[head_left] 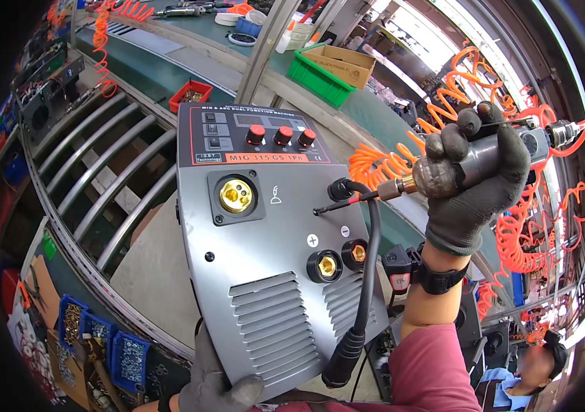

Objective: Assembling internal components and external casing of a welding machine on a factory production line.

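A grey metal, box-shaped welding machine with red knobs is leaning tilted beside a silver metal roller conveyor; the grey-gloved left hand is holding its lower corner; the black-gloved right hand is gripping a grey cylindrical metal screwdriver, whose bit is pointing at the front panel.

Bright light is cast over the scene, with whitened glare at one o'clock and between three and four o'clock. The grey machine is evenly lit and sharply rendered. Straight edges are bent toward the blackened rim.
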Demonstrator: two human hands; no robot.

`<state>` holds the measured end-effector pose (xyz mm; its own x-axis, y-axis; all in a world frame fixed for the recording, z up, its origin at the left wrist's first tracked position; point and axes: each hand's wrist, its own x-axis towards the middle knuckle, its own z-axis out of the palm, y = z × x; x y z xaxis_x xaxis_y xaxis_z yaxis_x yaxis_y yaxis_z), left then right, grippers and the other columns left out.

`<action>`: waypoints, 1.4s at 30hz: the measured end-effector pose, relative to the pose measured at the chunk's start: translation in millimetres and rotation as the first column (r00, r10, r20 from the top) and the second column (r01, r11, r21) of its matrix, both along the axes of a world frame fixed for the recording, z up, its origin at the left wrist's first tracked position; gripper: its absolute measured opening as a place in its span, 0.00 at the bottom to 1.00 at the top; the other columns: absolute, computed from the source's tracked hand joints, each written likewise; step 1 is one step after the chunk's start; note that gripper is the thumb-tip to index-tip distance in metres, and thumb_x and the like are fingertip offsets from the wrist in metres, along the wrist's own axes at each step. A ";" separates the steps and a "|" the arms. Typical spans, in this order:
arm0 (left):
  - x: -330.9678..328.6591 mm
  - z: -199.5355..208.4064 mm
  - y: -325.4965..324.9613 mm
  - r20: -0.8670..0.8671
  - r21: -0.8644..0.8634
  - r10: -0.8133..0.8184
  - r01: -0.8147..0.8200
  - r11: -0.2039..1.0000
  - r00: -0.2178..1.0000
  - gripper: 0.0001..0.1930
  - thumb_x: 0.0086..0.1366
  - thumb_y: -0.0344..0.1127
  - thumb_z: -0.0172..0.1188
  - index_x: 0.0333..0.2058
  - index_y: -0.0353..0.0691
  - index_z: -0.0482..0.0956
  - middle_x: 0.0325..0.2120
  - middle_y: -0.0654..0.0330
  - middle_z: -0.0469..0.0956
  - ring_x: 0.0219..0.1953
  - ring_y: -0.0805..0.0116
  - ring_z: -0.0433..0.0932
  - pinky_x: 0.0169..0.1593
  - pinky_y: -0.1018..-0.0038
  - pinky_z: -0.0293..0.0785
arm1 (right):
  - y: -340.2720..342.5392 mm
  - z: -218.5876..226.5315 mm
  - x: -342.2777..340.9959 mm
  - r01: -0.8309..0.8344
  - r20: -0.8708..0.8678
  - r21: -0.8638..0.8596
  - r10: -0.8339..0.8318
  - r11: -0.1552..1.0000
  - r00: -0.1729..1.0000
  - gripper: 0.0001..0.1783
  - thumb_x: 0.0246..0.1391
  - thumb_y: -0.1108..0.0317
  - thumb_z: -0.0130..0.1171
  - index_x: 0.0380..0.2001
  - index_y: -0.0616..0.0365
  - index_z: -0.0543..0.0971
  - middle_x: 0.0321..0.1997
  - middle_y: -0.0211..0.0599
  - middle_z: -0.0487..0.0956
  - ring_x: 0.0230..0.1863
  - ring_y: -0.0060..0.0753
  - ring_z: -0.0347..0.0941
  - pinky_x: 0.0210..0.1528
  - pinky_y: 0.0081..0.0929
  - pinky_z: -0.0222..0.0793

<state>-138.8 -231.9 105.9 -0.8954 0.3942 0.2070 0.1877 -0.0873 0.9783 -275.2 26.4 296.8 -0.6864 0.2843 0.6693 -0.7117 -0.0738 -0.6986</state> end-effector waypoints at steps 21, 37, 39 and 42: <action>0.5 2.8 6.9 -0.090 -0.065 -0.005 -0.001 0.998 0.996 0.40 0.53 0.34 0.54 0.62 0.26 0.45 0.58 0.42 0.56 0.60 0.51 0.60 0.61 0.61 0.57 | -3.7 7.2 -4.6 -0.311 0.123 0.087 0.300 0.946 0.946 0.20 0.50 0.58 0.50 0.41 0.61 0.70 0.27 0.39 0.75 0.20 0.32 0.72 0.19 0.26 0.67; 5.8 7.1 19.1 0.068 0.268 0.003 -0.021 0.963 0.998 0.36 0.55 0.27 0.51 0.62 0.29 0.48 0.57 0.48 0.61 0.58 0.58 0.63 0.60 0.66 0.59 | -5.3 8.8 -2.8 -0.161 0.081 0.118 0.152 0.980 0.985 0.16 0.52 0.59 0.50 0.40 0.59 0.71 0.28 0.37 0.75 0.21 0.30 0.73 0.24 0.27 0.72; 0.5 12.2 20.6 0.092 0.281 -0.038 0.011 0.960 0.995 0.41 0.52 0.32 0.54 0.61 0.26 0.43 0.56 0.46 0.60 0.58 0.56 0.62 0.59 0.64 0.59 | -4.7 9.4 -0.5 -0.132 0.047 0.157 0.126 0.979 0.991 0.17 0.53 0.59 0.50 0.40 0.60 0.71 0.28 0.37 0.75 0.21 0.30 0.73 0.24 0.26 0.72; -3.5 17.1 24.7 0.098 0.335 -0.080 0.043 0.941 0.992 0.47 0.50 0.37 0.58 0.62 0.26 0.38 0.55 0.44 0.59 0.58 0.55 0.60 0.59 0.61 0.59 | -4.6 13.0 6.3 -0.104 0.077 0.096 0.097 0.990 0.992 0.19 0.53 0.58 0.49 0.41 0.61 0.72 0.29 0.37 0.75 0.21 0.30 0.73 0.24 0.27 0.71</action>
